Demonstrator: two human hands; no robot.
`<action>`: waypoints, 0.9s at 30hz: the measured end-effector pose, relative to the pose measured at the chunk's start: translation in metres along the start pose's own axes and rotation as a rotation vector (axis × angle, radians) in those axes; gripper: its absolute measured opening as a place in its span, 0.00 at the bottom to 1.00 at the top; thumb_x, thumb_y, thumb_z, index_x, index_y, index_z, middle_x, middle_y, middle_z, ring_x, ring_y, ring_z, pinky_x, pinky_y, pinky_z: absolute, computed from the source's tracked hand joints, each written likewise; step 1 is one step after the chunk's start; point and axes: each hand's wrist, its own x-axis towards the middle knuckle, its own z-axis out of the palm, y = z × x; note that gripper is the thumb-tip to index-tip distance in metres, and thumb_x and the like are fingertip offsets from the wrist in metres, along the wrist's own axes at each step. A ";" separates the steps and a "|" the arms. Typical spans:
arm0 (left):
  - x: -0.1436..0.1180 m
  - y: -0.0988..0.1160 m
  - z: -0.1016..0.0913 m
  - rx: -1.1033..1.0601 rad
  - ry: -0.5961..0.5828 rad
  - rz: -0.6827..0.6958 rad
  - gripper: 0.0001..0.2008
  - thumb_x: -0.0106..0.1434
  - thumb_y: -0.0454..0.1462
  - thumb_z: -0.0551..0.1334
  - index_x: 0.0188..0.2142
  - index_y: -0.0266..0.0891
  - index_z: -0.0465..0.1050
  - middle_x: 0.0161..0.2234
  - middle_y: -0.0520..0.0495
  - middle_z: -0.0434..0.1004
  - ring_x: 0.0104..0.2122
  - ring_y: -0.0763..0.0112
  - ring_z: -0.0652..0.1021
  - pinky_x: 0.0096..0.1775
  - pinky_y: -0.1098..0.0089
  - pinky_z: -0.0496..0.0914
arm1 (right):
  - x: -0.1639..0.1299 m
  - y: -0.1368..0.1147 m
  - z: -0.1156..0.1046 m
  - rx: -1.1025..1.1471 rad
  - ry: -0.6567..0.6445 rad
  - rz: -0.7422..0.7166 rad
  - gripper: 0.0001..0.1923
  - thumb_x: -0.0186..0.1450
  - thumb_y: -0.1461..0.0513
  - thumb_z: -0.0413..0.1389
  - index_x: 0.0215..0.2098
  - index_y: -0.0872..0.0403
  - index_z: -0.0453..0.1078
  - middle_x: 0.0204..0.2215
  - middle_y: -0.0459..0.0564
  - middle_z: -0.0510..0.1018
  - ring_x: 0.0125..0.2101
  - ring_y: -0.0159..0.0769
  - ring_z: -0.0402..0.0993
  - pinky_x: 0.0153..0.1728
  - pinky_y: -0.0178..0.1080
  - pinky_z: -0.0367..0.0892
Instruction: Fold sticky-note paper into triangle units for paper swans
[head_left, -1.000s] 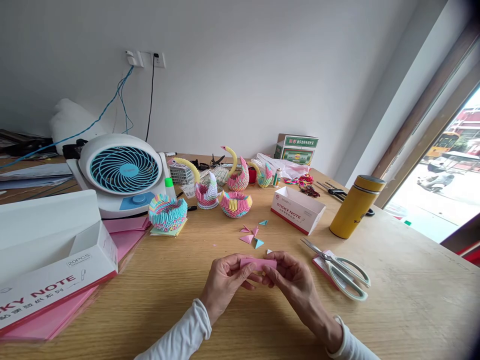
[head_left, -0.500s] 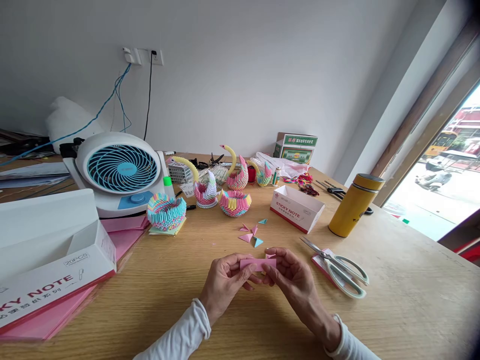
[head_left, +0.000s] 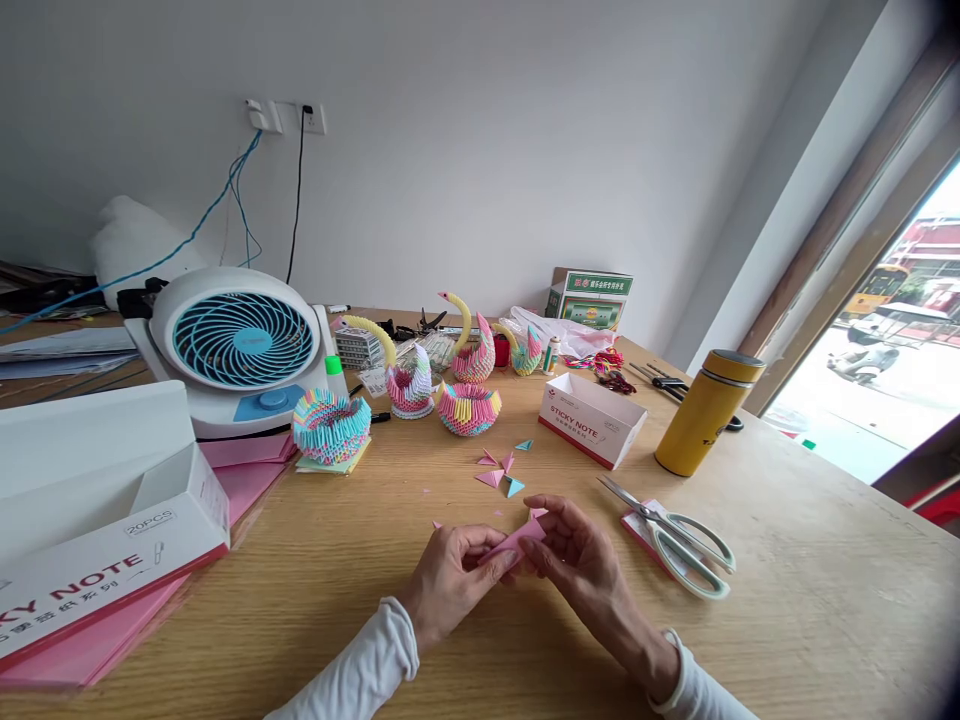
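Hands meeting over the wooden table (head_left: 787,620): left hand (head_left: 450,575) and right hand (head_left: 581,560) each pinch one end of a pink paper strip (head_left: 514,541), held tilted just above the tabletop; finished folded triangles (head_left: 501,470) lie grouped beyond, scissors (head_left: 679,535) within right-hand reach

Fingers (head_left: 501,560): both hands meet on the paper strip (head_left: 516,540), low over the worktop (head_left: 825,600).
Right of fingers: scissors (head_left: 679,535), lying flat; flask (head_left: 705,412) behind them, upright.
Behind fingers: folded triangles (head_left: 501,472), near; sticky-note box (head_left: 592,420) farther back, to the right.
Left-behind fingers: paper baskets (head_left: 331,424), fan (head_left: 240,345) behind.
Far left: large box (head_left: 97,520) on paper sheets (head_left: 247,475).
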 end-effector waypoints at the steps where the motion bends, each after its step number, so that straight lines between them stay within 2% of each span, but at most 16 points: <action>1: 0.000 -0.002 0.000 0.016 -0.011 -0.005 0.14 0.62 0.44 0.61 0.32 0.34 0.80 0.28 0.44 0.82 0.29 0.65 0.80 0.33 0.72 0.72 | 0.000 0.000 0.000 -0.002 -0.002 0.002 0.18 0.62 0.57 0.62 0.47 0.52 0.65 0.28 0.46 0.76 0.27 0.33 0.73 0.29 0.36 0.70; 6: 0.001 -0.010 -0.001 0.083 -0.030 -0.015 0.17 0.61 0.45 0.61 0.27 0.34 0.79 0.23 0.48 0.79 0.25 0.69 0.78 0.28 0.76 0.68 | 0.001 0.005 0.001 -0.002 0.009 -0.003 0.18 0.60 0.56 0.63 0.44 0.53 0.67 0.26 0.45 0.75 0.24 0.31 0.71 0.26 0.34 0.68; 12: 0.002 -0.010 -0.001 0.029 -0.070 0.017 0.19 0.63 0.47 0.60 0.31 0.33 0.79 0.24 0.49 0.78 0.24 0.70 0.79 0.28 0.77 0.68 | 0.002 0.005 -0.001 0.037 0.000 0.043 0.19 0.59 0.54 0.64 0.44 0.53 0.67 0.25 0.45 0.75 0.23 0.30 0.70 0.23 0.32 0.65; 16: 0.002 -0.009 0.000 -0.015 -0.066 0.008 0.18 0.62 0.47 0.61 0.30 0.33 0.79 0.22 0.51 0.75 0.23 0.70 0.78 0.26 0.78 0.67 | 0.004 0.009 -0.003 0.019 -0.011 0.059 0.19 0.59 0.55 0.65 0.45 0.52 0.67 0.25 0.43 0.75 0.22 0.28 0.69 0.22 0.30 0.64; 23: 0.002 -0.014 0.001 -0.078 -0.097 -0.061 0.20 0.57 0.48 0.65 0.32 0.30 0.79 0.26 0.46 0.78 0.24 0.68 0.78 0.27 0.74 0.69 | 0.004 0.018 -0.004 -0.005 -0.050 0.035 0.18 0.58 0.57 0.65 0.44 0.53 0.67 0.24 0.43 0.74 0.21 0.29 0.70 0.22 0.31 0.66; 27: 0.001 -0.010 0.002 -0.051 -0.093 -0.082 0.20 0.55 0.48 0.66 0.31 0.29 0.79 0.24 0.45 0.77 0.22 0.70 0.76 0.27 0.74 0.69 | 0.003 0.018 -0.003 -0.023 -0.067 0.014 0.17 0.60 0.57 0.63 0.44 0.54 0.68 0.24 0.43 0.74 0.21 0.29 0.70 0.22 0.31 0.65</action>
